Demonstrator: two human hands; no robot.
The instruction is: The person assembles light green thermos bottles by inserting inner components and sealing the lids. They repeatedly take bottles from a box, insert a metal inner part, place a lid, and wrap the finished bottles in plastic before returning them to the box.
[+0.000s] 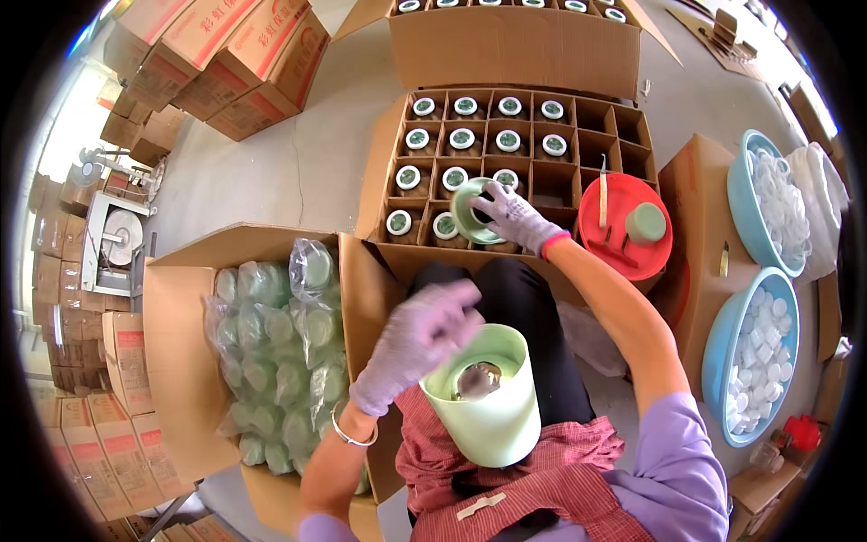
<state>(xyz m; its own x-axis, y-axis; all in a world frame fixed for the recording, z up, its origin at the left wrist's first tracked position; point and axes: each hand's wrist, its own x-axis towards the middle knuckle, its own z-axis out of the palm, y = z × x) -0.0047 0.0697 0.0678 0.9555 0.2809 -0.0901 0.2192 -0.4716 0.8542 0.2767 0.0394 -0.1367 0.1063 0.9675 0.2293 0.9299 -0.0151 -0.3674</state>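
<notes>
Pale-green, round plastic ring clamped in my right hand, over the near side of the divided brown cardboard carton.
My left hand is blurred, its grip unclear, by the hollow pale-green cylinder nearer me than the carton. I judge I'm handling parts; the next move seems to call for careful alignment. Smooth grey floor surrounds the carton; stacked brown cardboard boxes stand leftward of it.
</notes>
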